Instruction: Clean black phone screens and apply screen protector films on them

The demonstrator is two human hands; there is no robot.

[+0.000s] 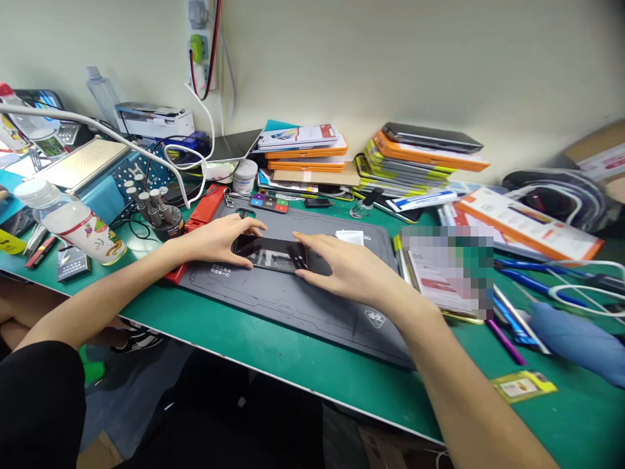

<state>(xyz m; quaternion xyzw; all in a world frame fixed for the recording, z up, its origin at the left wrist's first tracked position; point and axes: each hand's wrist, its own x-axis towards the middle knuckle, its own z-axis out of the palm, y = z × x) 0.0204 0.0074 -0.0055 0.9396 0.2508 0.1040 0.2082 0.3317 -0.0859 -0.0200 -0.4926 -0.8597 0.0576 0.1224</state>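
Observation:
A black smartphone [273, 253] lies with its glossy, reflecting screen up on a dark grey work mat [303, 319]. My left hand [222, 238] grips its left end, thumb along the near edge and fingers at the far edge. At the opposite end, my right hand [342, 264] holds the phone the same way, partly covering its right side. A small white piece [349, 238] rests on the mat just beyond my right hand. Behind the phone is a small dark block with coloured squares [269, 202].
Boxes and packets are stacked along the wall [305, 153]. To the left stand a screwdriver holder [166, 225] and a drink bottle [73, 225]. Blue-handled pliers [537, 277], a blue cloth-like bundle [576, 342] and a yellow packet [523, 385] lie right. Another person's leg shows lower left.

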